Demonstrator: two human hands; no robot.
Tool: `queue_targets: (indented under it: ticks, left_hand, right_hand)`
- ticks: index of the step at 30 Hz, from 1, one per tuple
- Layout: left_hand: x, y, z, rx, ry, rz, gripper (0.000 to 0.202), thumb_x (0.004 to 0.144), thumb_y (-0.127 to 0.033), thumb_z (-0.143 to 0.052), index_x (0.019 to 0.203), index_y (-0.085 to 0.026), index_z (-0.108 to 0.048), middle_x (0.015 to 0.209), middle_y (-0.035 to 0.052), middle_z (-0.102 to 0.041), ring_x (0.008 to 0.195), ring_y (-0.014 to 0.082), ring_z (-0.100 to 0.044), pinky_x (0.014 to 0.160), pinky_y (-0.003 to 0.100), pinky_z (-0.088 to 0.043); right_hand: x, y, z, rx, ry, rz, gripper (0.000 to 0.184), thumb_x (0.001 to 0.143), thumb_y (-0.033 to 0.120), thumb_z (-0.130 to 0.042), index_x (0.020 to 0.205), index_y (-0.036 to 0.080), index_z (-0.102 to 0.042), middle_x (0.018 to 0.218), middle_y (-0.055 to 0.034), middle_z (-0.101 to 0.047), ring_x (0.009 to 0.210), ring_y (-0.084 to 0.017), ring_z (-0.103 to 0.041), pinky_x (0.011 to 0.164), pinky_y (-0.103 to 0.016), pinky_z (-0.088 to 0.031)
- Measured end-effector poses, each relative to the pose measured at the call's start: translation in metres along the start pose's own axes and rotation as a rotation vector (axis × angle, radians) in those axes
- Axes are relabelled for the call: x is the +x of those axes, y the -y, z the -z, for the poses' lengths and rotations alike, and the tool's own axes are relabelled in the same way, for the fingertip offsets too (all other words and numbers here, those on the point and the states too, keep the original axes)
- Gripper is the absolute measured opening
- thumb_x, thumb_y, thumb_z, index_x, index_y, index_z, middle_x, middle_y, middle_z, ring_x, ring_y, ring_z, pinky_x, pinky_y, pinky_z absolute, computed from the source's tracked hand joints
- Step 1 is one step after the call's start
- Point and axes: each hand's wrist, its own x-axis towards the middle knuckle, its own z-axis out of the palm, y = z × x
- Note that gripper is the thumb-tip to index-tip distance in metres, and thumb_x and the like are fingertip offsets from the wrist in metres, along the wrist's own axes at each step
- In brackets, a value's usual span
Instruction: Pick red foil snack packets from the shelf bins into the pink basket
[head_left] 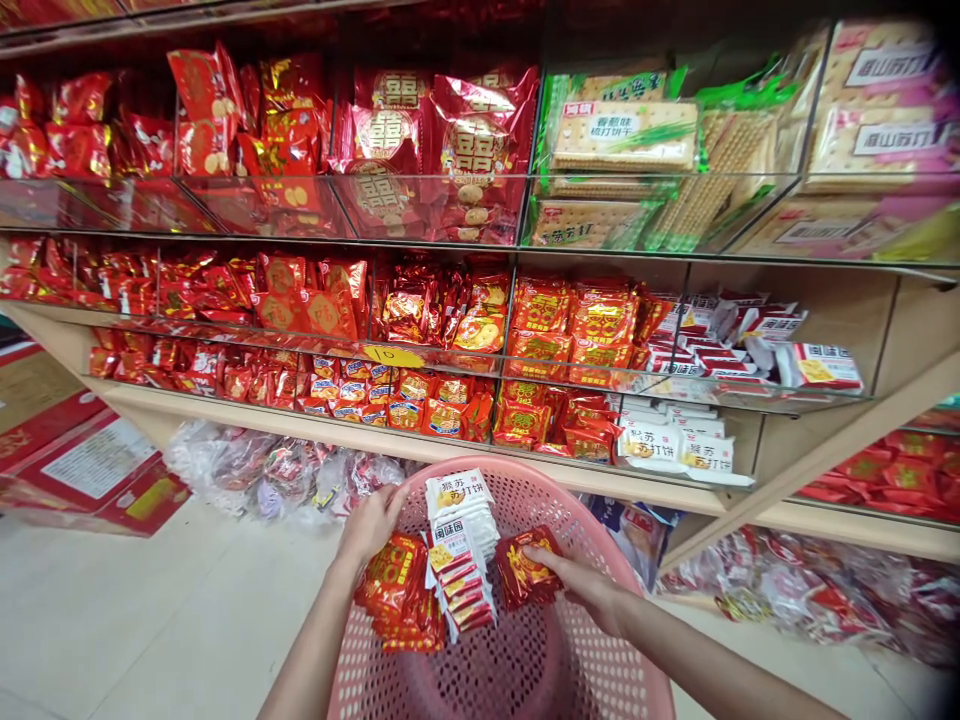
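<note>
Your pink basket [611, 660] has its far rim close to the lower edge of the shelf [285, 424], leaving open room inside at the near end. The red packets [527, 566] show their printed face upward, long axis unclear; the row of white packets [459, 550] runs lengthwise toward the shelf. Your right hand [592, 590] grips those red packets by their right side, thumb on top. Your left hand [373, 525] is at the left rim, beside the red pile [403, 590]; whether it grips, you cannot tell.
</note>
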Motion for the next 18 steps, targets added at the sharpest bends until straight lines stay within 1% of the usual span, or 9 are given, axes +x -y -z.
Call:
queue_targets:
  ticks: [2,4,6,8,10,12,15,18]
  left_hand:
    - [0.001,0.0,0.0,-0.001,-0.001,0.0,0.044,0.09,-0.053,-0.026,0.086,-0.024,-0.058,0.077,0.0068,-0.068,0.077,0.0234,-0.064,0.064,0.028,-0.038]
    - [0.001,0.0,0.0,-0.001,-0.005,-0.002,0.044,0.09,-0.053,-0.026,0.086,-0.024,-0.058,0.077,0.007,-0.068,0.078,0.0235,-0.063,0.064,0.028,-0.038]
    - [0.001,0.001,-0.001,0.001,-0.01,-0.003,0.045,0.09,-0.054,-0.025,0.084,-0.024,-0.058,0.076,0.007,-0.067,0.078,0.0239,-0.063,0.064,0.028,-0.038]
    - [0.001,0.002,-0.002,0.001,-0.014,-0.003,0.045,0.09,-0.054,-0.025,0.084,-0.024,-0.058,0.076,0.0069,-0.067,0.077,0.0243,-0.063,0.064,0.028,-0.037]
    - [0.001,0.004,-0.003,-0.006,-0.018,-0.004,0.045,0.09,-0.055,-0.025,0.083,-0.024,-0.057,0.076,0.0069,-0.067,0.078,0.0243,-0.063,0.064,0.028,-0.037]
    - [0.001,0.006,-0.004,-0.02,-0.022,-0.008,0.045,0.09,-0.055,-0.025,0.082,-0.024,-0.056,0.078,0.0069,-0.068,0.079,0.0238,-0.064,0.065,0.028,-0.037]
    - [0.001,0.009,-0.006,-0.027,-0.027,-0.016,0.045,0.09,-0.055,-0.025,0.081,-0.023,-0.056,0.077,0.0067,-0.067,0.079,0.0228,-0.064,0.065,0.027,-0.038]
    - [0.002,0.01,-0.007,-0.012,-0.034,-0.023,0.046,0.09,-0.055,-0.024,0.082,-0.023,-0.056,0.076,0.0068,-0.067,0.079,0.0227,-0.064,0.065,0.027,-0.038]
  right_hand:
    - [0.002,0.003,0.001,0.014,0.037,-0.088,0.052,0.065,0.059,-0.064,0.105,0.027,-0.063,0.108,-0.0042,-0.069,0.103,-0.021,-0.06,0.092,-0.042,-0.038]
    - [0.003,0.007,0.0,0.022,0.063,-0.142,0.05,0.065,0.058,-0.064,0.103,0.026,-0.063,0.109,-0.005,-0.069,0.103,-0.022,-0.06,0.089,-0.042,-0.04]
    - [0.003,0.009,-0.003,0.047,0.124,-0.195,0.047,0.066,0.056,-0.065,0.1,0.025,-0.064,0.108,-0.006,-0.069,0.1,-0.022,-0.061,0.084,-0.039,-0.042]
    - [0.002,0.009,-0.01,0.099,0.183,-0.209,0.043,0.066,0.051,-0.067,0.099,0.023,-0.064,0.107,-0.0061,-0.07,0.097,-0.02,-0.062,0.08,-0.035,-0.044]
    - [0.002,0.007,-0.02,0.171,0.206,-0.176,0.042,0.066,0.046,-0.07,0.101,0.023,-0.063,0.104,-0.0048,-0.07,0.094,-0.018,-0.064,0.078,-0.03,-0.046]
    - [0.002,0.004,-0.029,0.237,0.189,-0.128,0.041,0.068,0.044,-0.07,0.101,0.023,-0.063,0.102,-0.0036,-0.071,0.094,-0.017,-0.064,0.077,-0.028,-0.048]
    - [0.006,0.002,-0.039,0.309,0.129,-0.081,0.038,0.07,0.043,-0.068,0.101,0.022,-0.062,0.099,-0.0034,-0.072,0.092,-0.018,-0.066,0.074,-0.028,-0.05]
    - [0.012,0.003,-0.044,0.379,0.033,-0.059,0.044,0.069,0.038,-0.071,0.108,0.022,-0.057,0.096,-0.0041,-0.072,0.085,-0.019,-0.067,0.068,-0.028,-0.052]
